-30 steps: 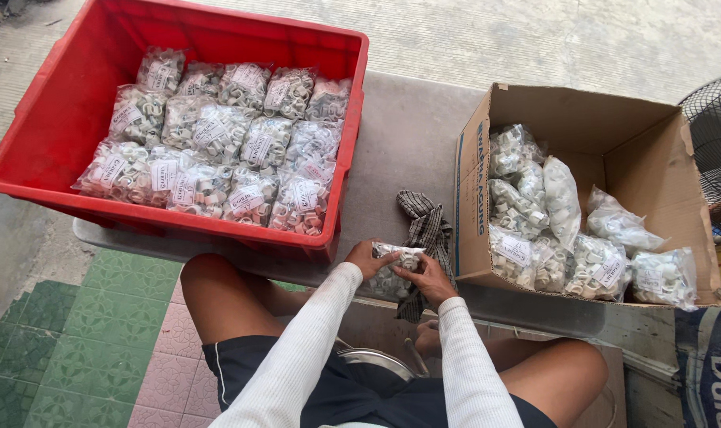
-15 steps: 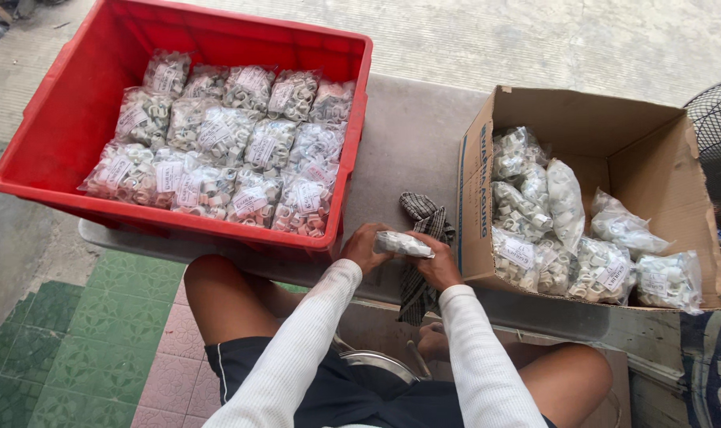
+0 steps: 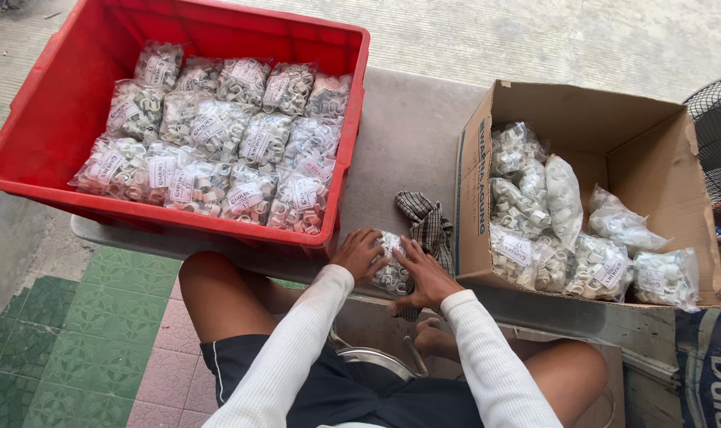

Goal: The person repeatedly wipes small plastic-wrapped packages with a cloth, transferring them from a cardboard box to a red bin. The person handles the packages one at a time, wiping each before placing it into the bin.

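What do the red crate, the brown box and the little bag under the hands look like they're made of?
The red crate looks like moulded plastic: smooth, even colour, thick rolled rim. The brown box looks like corrugated cardboard: matt brown, folded flaps, creased edges. The little bag between the left hand and right hand seems to be thin clear plastic film, glossy and wrinkled, with small pale pieces showing through.

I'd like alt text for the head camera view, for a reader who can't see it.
A seated person's left hand and right hand press a clear plastic bag of small pale rings on a grey table. A red plastic crate on the left and a brown cardboard box on the right hold similar bags.
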